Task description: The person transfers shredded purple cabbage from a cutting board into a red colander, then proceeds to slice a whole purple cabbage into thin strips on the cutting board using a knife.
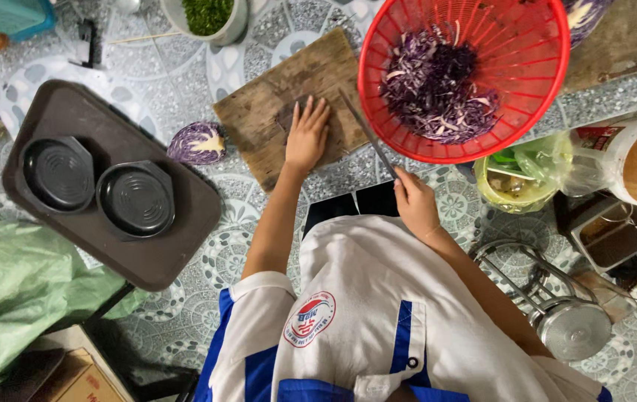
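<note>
Left hand lies flat, fingers together, on a dark patch of purple cabbage on the worn wooden cutting board, which sits on the patterned tile floor. Right hand is closed around the handle of a long thin knife, blade angled over the board's right part. Red plastic basket of shredded purple cabbage overlaps the board's right edge. Half purple cabbage lies just left of the board. Brown tray with two black round dishes sits farther left; open floor between.
</note>
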